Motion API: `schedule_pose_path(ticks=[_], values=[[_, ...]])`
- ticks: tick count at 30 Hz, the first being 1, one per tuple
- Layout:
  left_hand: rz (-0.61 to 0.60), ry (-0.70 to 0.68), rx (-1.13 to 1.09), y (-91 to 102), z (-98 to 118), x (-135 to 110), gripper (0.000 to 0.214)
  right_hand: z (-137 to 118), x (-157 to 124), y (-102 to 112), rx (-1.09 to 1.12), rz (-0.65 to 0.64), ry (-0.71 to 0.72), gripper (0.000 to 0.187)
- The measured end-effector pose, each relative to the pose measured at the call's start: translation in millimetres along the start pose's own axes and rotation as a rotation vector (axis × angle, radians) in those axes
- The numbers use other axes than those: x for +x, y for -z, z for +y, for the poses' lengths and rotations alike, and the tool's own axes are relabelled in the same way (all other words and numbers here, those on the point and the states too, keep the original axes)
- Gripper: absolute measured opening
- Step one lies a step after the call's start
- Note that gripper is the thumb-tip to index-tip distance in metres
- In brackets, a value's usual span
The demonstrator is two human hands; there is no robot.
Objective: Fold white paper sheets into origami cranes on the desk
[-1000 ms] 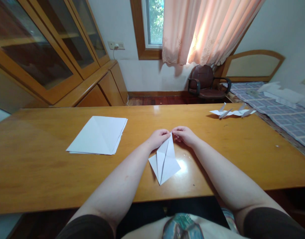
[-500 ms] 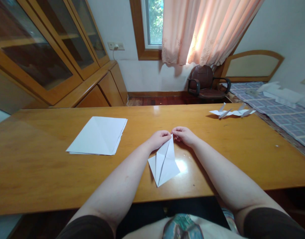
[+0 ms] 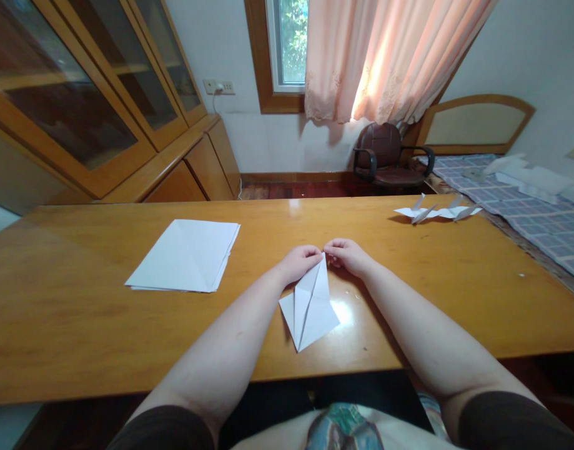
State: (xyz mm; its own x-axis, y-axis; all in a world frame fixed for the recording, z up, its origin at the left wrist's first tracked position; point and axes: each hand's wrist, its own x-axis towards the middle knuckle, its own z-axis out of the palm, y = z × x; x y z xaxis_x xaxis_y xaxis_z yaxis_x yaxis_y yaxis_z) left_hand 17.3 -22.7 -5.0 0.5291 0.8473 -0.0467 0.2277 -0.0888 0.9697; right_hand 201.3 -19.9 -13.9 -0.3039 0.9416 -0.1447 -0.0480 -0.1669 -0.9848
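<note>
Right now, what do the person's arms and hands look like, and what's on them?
Dark short sleeves end near the elbows. The forearms, left hand and right hand are bare, with no watch, ring or bracelet showing.

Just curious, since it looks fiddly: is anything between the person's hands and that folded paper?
Nothing visible: the left hand and right hand sit right at the top point of the folded white paper, with nothing between them.
</note>
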Motion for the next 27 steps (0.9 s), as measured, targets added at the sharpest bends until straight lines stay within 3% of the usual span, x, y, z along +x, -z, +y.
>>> schedule_pose_path(ticks=[15, 27], values=[[0.037, -0.015, 0.125, -1.5, -0.1, 1.1, 0.025, -4.6, -1.0, -5.3, -0.158, -0.015, -0.031, 0.033], [0.047, -0.032, 0.111, -0.3, -1.0, 2.6, 0.025, -5.6, -2.9, -4.6, 0.068, 0.012, -0.021, 0.025]])
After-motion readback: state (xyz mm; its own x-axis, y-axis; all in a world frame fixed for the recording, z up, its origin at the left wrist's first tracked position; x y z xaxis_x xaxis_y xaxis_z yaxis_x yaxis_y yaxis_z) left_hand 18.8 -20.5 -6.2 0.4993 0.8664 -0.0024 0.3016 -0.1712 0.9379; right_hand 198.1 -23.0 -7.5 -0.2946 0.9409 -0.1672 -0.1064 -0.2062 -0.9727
